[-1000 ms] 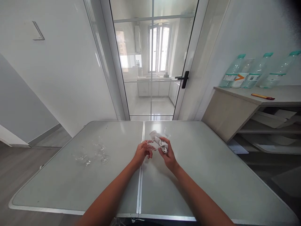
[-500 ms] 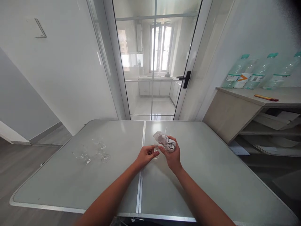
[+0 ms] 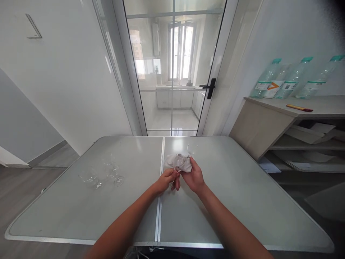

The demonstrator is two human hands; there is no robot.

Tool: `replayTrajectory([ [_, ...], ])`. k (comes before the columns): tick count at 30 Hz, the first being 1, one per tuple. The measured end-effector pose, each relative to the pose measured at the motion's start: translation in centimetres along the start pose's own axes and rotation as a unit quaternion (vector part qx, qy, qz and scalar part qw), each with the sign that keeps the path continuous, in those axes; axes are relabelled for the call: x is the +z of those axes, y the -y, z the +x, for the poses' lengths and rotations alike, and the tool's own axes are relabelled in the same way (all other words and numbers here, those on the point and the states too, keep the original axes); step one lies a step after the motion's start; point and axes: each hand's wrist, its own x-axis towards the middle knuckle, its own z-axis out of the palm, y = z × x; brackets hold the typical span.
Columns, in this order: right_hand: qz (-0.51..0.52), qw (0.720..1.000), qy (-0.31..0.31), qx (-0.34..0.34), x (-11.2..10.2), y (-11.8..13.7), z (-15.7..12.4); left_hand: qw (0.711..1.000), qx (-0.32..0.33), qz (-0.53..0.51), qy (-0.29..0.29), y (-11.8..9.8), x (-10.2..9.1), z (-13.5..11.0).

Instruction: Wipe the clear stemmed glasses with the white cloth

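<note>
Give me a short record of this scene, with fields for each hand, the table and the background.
left hand: grips a clear wine glass by its stem end
right hand: holds a white cloth against the bowl of the glass
table: grey, with a seam down the middle
other glasses: clear, on the table's left part, apart from the hands
bottles: green-capped, on the shelf unit at right
glass door: behind the table

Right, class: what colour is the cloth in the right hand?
White; the cloth shows best in the head view.
</note>
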Motion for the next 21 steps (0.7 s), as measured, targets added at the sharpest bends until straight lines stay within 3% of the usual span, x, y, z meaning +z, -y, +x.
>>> replayTrajectory([
  [4,0.043,0.996,0.004,0.074,-0.1,1.4,-0.4,0.985,-0.061,-0.081,0.142,-0.1,-0.2,-0.5],
  [6,0.042,0.996,0.014,0.081,0.0,1.6,-0.5,0.976,-0.070,-0.126,0.161,0.2,0.0,-0.6],
  [11,0.010,0.998,0.005,0.062,0.0,0.9,-0.1,0.986,-0.031,-0.145,0.077,0.5,0.4,-0.1],
  [13,-0.031,0.999,-0.016,0.001,-0.1,0.5,-0.1,0.989,-0.014,-0.141,0.038,0.4,0.5,0.2],
  [15,-0.130,0.985,-0.032,-0.109,-0.3,0.3,-0.4,0.990,0.000,-0.144,0.007,0.3,0.5,0.5],
  [17,-0.288,0.930,-0.019,-0.226,-0.4,0.4,-0.8,0.991,0.009,-0.125,-0.035,0.3,0.5,0.7],
  [19,-0.459,0.838,0.061,-0.291,-0.5,0.6,-1.1,0.996,0.010,-0.036,-0.085,0.4,0.5,0.8],
  [21,-0.586,0.731,0.166,-0.307,-0.6,0.9,-1.1,0.989,0.007,0.076,-0.126,0.4,0.3,0.8],
])
